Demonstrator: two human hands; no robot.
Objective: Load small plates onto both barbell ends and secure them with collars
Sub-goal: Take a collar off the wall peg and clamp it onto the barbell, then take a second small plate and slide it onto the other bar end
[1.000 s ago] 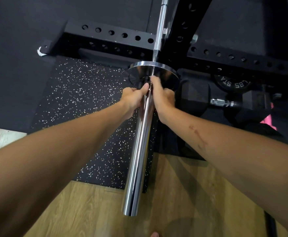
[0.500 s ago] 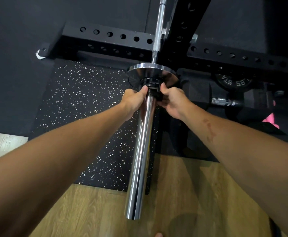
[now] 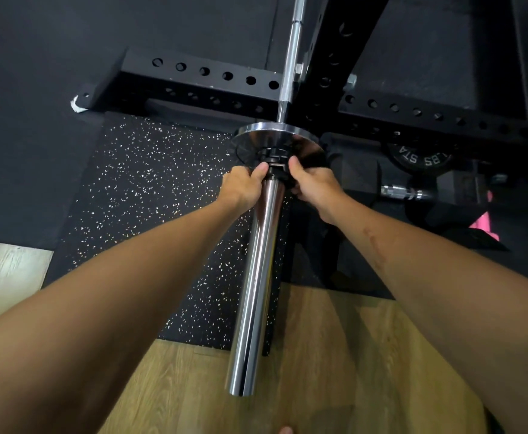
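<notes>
While both hands work at the near end of the bar, the items read as follows, from the collar outward.

Collar (image 3: pixel 276 166): black, seated on the barbell sleeve, touching the outer face of the small plate; whether its lever is latched cannot be told.

Small plate (image 3: pixel 276 142): chrome disc, slid fully inboard on the sleeve, near the rack upright.

Barbell sleeve (image 3: pixel 256 292): polished chrome, bare from the collar out to its free end, which overhangs the wooden floor.

Bar shaft (image 3: pixel 292 51): thinner, runs away past the plate and out of the top of the view.

Left hand (image 3: pixel 243 186): clenched around the collar's left side, thumb pressed on top.

Right hand (image 3: pixel 314 183): grasping the collar's right side, thumb up against its upper edge.

Rack (image 3: pixel 344 45): black perforated upright and base beams, just beyond the plate.

Speckled mat (image 3: pixel 149 195): black rubber, under the sleeve.

Wooden floor (image 3: pixel 334 355): nearest the wearer.

Stored gear: a black weight plate (image 3: pixel 419 156) with raised lettering and a dumbbell handle (image 3: pixel 402 192), right of the sleeve, untouched.

Progress, judged: this end has its plate on and collar in place; closing appears the step in hand.

Remaining: the far end is out of view, so its plate and collar cannot be confirmed.
</notes>
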